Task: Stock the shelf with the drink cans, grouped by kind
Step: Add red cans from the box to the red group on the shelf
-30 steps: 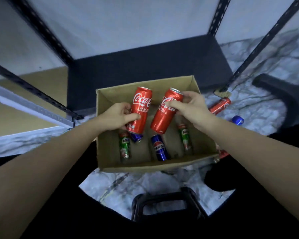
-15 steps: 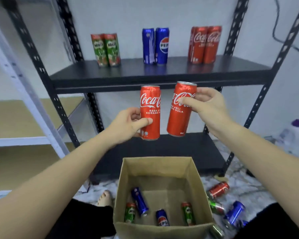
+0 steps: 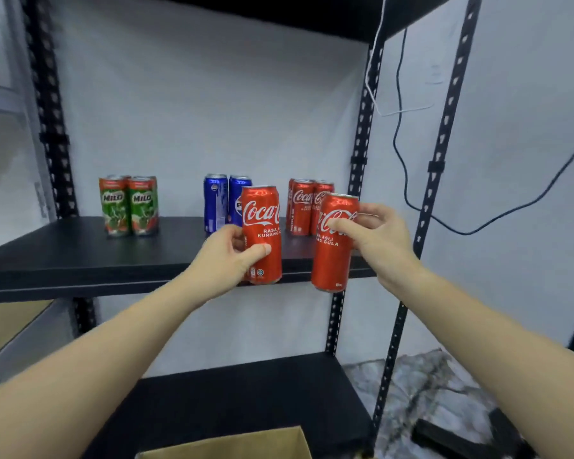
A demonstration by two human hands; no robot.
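Left hand (image 3: 227,256): wrapped round one upright Coca-Cola can (image 3: 261,235), thumb across its lower front, raised at the front edge of the black shelf (image 3: 80,256).
Right hand (image 3: 378,238): gripping a second Coca-Cola can (image 3: 333,246), slightly tilted, just right of the first, apart from it.
On shelf, back row, upright: Milo cans (image 3: 129,206) at left; Pepsi cans (image 3: 217,202) in middle, partly hidden by left-held can; stocked Coca-Cola cans (image 3: 304,207) at right.
Below: lower shelf (image 3: 246,395); cardboard box (image 3: 246,443) corner at bottom edge.
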